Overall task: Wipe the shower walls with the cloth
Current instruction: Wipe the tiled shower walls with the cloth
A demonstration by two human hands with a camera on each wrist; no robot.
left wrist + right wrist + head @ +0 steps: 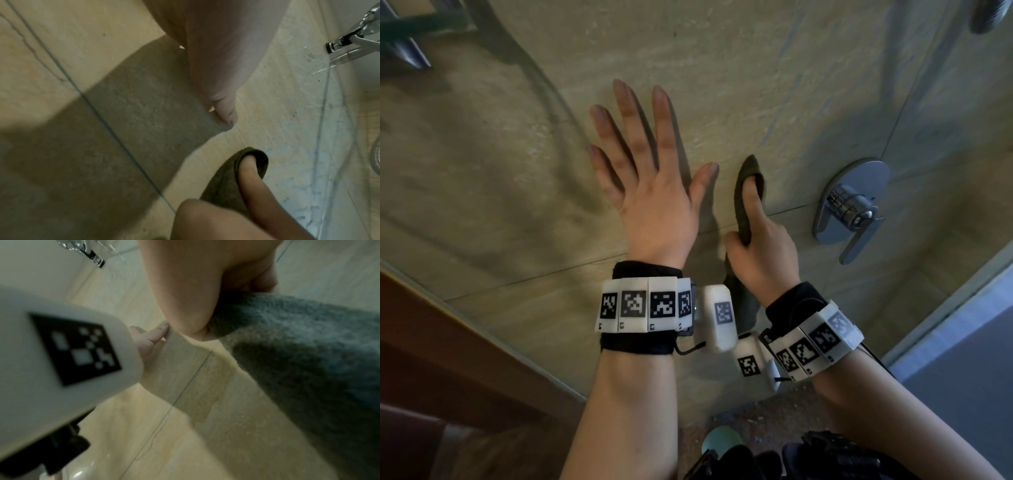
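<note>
Wiping tile beside the mixer handle
Right hand (760,253) gripped dark cloth (744,205), forefinger tucked in fold, prob. for pressure; left hand (654,192) at 9 o'clock lay flat, fingers wide, on wall (722,68), holding nothing, likely as brace.

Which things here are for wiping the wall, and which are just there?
For the job:
cloth
right hand holding it
left hand flat on the wall
shower wall

Just there:
tap handle
shower hose

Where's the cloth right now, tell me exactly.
In the head view the dark cloth is gripped by the right hand against the tiled wall, between the flat left hand and the chrome shower handle.
</note>
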